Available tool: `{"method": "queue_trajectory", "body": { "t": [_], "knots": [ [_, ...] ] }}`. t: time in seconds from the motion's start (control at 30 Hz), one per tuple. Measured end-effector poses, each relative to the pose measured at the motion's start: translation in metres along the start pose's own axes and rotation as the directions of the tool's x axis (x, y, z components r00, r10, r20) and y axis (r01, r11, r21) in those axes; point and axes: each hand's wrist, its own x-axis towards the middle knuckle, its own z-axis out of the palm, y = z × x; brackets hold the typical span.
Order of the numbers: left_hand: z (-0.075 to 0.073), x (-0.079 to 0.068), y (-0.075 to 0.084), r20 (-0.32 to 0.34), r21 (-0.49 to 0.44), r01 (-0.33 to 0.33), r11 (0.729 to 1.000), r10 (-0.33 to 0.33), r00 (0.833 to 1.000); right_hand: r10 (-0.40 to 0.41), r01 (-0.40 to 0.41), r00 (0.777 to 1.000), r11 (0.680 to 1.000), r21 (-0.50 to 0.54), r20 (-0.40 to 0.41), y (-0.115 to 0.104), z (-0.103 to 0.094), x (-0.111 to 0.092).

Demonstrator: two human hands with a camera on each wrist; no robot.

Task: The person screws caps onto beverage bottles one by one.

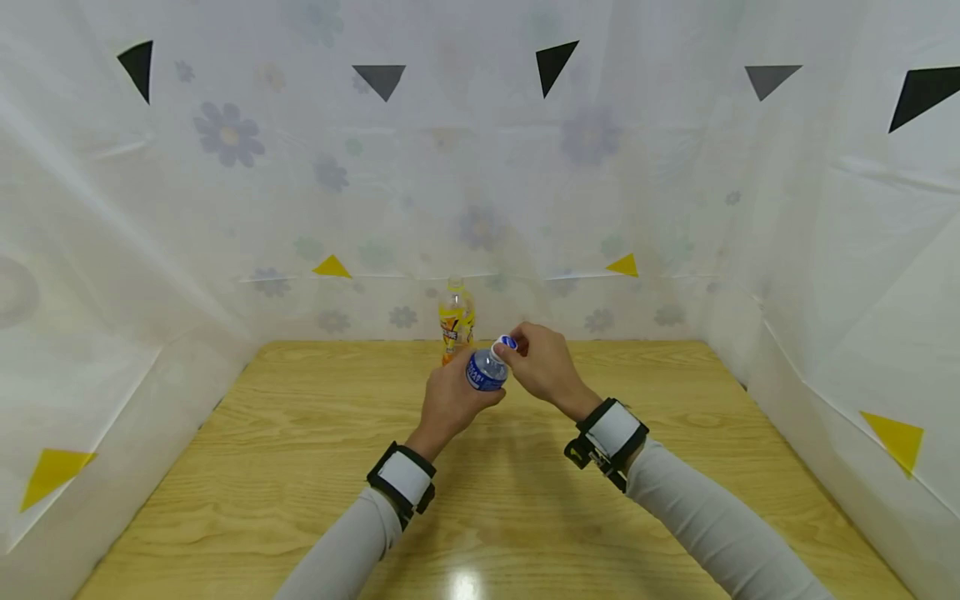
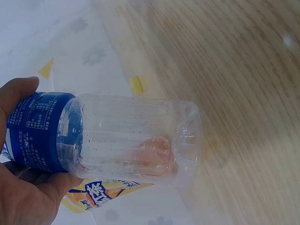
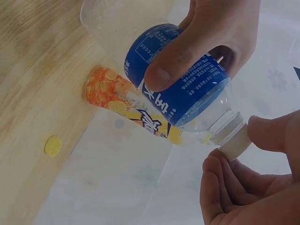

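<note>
Left hand [image 1: 450, 398]: fingers and thumb wrapped round the blue label [image 3: 187, 79] of a clear bottle [image 2: 126, 136], held tilted. Bare lower body extends out of the grip on one side; neck projects from the other, toward the right fingers. Right hand [image 1: 546, 362]: thumb and fingertips nearly closed, pinching the white cap [image 3: 236, 142] at the bottle mouth; thread engagement cannot be told. Yellow-labelled bottle [image 1: 456, 321] upright just beyond the left fingers. Small yellow cap [image 3: 53, 146] on table [image 1: 300, 450], apart from both hands.
</note>
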Motion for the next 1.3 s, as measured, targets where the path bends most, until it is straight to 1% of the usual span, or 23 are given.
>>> {"method": "queue_trajectory", "body": {
  "t": [0.13,0.23,0.3,0.47,0.7,0.97,1.3],
  "knots": [
    [0.000,0.000,0.000,-0.003,-0.001,-0.006,1.000,0.006,1.000,0.032,-0.031,0.998,0.999,-0.023,0.045,-0.002,-0.001,-0.001],
    [0.000,-0.001,0.000,0.001,-0.010,-0.006,1.000,0.006,1.000,0.026,-0.023,0.997,0.999,-0.038,0.073,-0.006,-0.002,-0.003],
    [0.000,-0.001,0.000,0.003,-0.016,-0.006,1.000,0.006,1.000,0.004,-0.002,0.997,0.999,-0.034,0.079,-0.008,-0.003,-0.003],
    [-0.001,-0.002,0.000,-0.005,-0.022,-0.008,1.000,0.008,1.000,-0.031,0.031,0.997,1.000,0.002,0.072,-0.010,-0.004,-0.003],
    [-0.001,-0.002,0.001,-0.007,-0.014,-0.010,1.000,0.010,1.000,-0.047,0.046,0.997,0.998,0.031,0.056,-0.009,-0.002,-0.004],
    [0.001,-0.004,-0.003,-0.020,0.006,-0.020,1.000,0.020,1.000,-0.068,0.066,0.997,0.997,0.042,0.037,-0.009,0.000,-0.003],
    [0.002,-0.002,-0.002,-0.015,-0.005,-0.027,1.000,0.027,1.000,-0.048,0.048,0.999,0.999,-0.011,0.014,-0.006,-0.001,-0.003]
  ]
}}
